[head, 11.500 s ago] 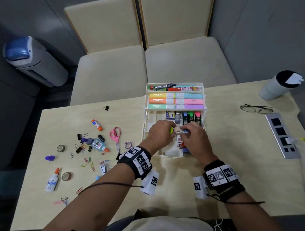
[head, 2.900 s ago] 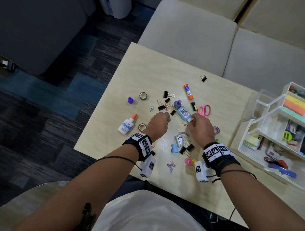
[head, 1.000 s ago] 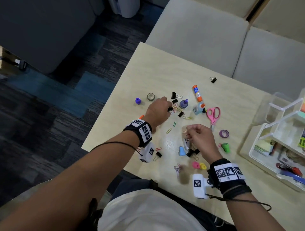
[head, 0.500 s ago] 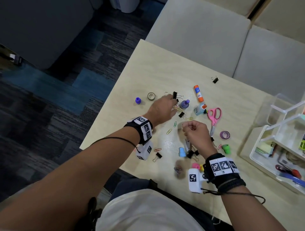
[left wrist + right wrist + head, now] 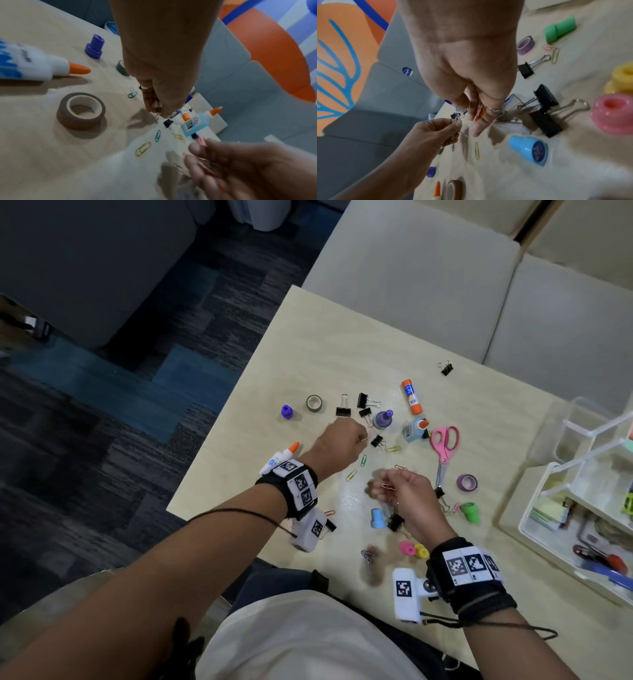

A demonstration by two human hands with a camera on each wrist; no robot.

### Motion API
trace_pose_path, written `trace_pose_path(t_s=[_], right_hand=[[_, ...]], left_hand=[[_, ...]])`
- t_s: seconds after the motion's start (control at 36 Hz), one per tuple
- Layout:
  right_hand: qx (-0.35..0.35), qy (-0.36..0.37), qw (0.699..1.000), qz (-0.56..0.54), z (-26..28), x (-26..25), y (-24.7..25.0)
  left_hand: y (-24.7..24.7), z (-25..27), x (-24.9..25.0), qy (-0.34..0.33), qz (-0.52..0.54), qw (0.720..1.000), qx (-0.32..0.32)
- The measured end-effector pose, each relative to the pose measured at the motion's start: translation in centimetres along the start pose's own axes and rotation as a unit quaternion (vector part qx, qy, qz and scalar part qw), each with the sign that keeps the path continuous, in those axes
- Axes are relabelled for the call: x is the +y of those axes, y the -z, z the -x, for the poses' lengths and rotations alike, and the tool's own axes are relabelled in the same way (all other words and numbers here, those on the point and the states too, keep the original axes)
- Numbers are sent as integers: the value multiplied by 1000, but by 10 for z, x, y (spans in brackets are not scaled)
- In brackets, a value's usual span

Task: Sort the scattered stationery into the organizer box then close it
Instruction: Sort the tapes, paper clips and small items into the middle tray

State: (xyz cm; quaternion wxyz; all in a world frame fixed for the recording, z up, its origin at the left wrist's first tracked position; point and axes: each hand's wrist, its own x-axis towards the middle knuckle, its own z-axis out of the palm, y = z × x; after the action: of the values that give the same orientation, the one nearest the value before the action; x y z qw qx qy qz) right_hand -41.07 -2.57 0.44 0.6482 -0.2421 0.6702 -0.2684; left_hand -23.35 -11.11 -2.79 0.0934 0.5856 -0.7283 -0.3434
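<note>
The left hand (image 5: 337,447) pinches a small paper clip (image 5: 458,119) at its fingertips above the bench (image 5: 308,350). The right hand (image 5: 406,494), fingers curled, holds orange paper clips (image 5: 479,112). More clips, binder clips (image 5: 343,406), pink scissors (image 5: 443,445) and glue lie scattered around them. The organizer box (image 5: 561,542) stands open at the bench's right.

Pale wood table (image 5: 308,347), beige cushioned seats (image 5: 411,268), dark blue-patched carpet (image 5: 137,378).

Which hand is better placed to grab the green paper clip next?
Left. The left hand hovers right beside the green clip, fingertips near it. The right hand is farther off and already pinching clips.
</note>
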Motion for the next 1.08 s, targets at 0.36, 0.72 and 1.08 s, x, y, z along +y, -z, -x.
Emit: trace_pose_path(t_s=[0.36,0.72,1.08], right_hand=[[-16,-120,966,-228,-12,-14,-7],[103,247,900,343,-42,-13,30],[74,215,852,471,-60,-16,24]], left_hand=[[-6,60,11,-45,107,991,67],[1,4,-37,167,-79,980,72],[8,-6,-29,201,-39,979,-9]])
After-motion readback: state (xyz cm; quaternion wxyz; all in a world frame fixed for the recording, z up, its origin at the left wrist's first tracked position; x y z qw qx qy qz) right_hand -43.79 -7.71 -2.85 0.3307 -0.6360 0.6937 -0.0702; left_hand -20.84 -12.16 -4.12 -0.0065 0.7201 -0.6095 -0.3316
